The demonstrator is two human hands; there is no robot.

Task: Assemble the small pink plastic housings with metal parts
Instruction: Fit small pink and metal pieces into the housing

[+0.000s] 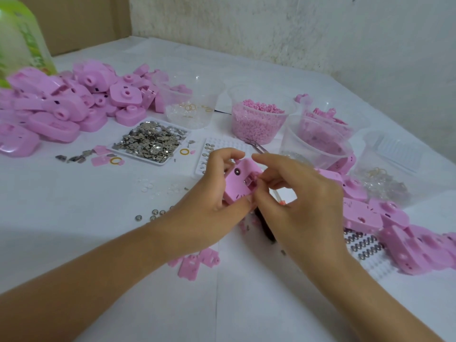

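A: Where is the small pink plastic housing (238,182) sitting?
B: It is being held up over the middle of the white tabletop (98,243), tilting, with its open side facing the right hand (298,193). The left hand (209,196) is gripping it, its fingers (227,154) curling over the top edge and its thumb pressing at the lower edge.
A: And what are the right hand's fingers doing?
B: They are pinching together at the housing's opening, where a bit of metal is showing. What they are pinching is too small to tell. A thin stick with an orange tip (280,199) is poking out beneath them.
A: What is lying around?
B: A white tray of small silver metal pieces (148,161) is sitting behind the left hand. A heap of pink housings (61,109) is lying far left, a clear cup of pink pellets (249,129) is standing behind, and more pink housings (394,230) are piling up at the right.
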